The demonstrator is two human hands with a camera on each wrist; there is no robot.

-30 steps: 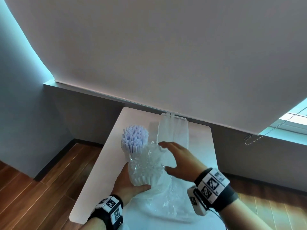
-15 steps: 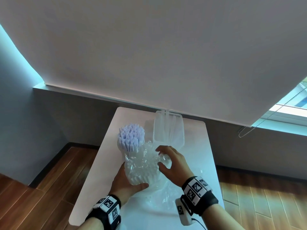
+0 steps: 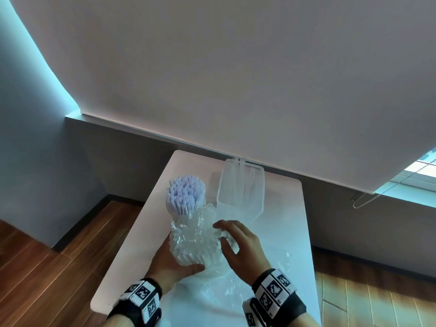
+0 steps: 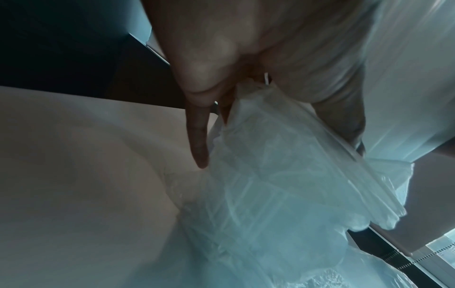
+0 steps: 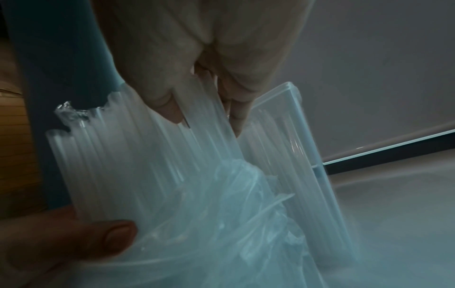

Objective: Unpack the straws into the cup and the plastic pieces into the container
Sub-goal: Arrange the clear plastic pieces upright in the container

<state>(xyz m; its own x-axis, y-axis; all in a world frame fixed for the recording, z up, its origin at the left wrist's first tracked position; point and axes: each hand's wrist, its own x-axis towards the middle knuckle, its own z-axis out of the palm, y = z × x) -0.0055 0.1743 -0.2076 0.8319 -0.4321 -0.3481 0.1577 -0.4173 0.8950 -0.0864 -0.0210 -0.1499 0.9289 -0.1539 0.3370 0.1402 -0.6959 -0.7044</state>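
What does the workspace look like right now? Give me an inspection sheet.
Surface: white table, loose clear wrap lying on its near part.
Job's things: bundle of clear plastic pieces part-wrapped in a bag, standing on end; lilac straws upright behind it, their cup hidden; clear container open at the back, a few clear pieces inside.
Clutter: crumpled plastic wrap.
Grippers: left hand grips the bundle's base; right hand has fingers curled on the bundle's top, thumb and fingers among the pieces in the right wrist view.
Cables: nothing seen on the table; a bead chain hangs by the window.
Surroundings: roller blind, grey wall, wooden floor.
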